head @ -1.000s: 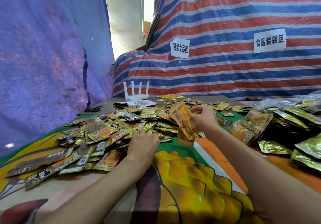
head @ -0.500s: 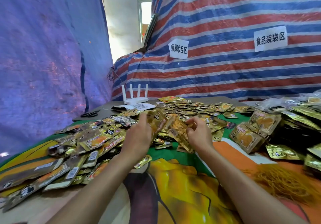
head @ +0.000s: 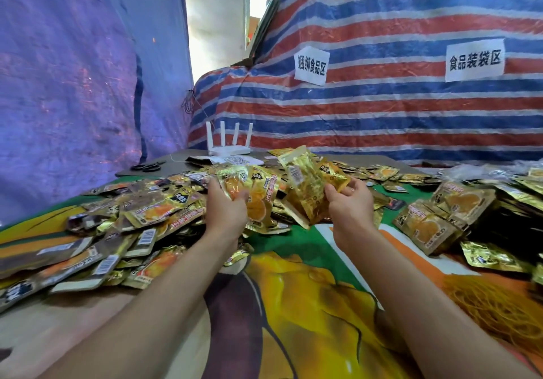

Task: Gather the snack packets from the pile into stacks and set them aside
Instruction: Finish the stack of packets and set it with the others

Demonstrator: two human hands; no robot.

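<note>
Left hand clamped on 2 gold packets; right hand clamped on upright packet stack, just right, near.

I read two white paper signs taped to the striped tarpaulin. The left sign says 捆绑食品区; the right sign says 食品装袋区. Snack packets in the pile carry barcodes and printed characters too small and blurred for me to read. A sheet beside the router shows a QR-like pattern.
</note>
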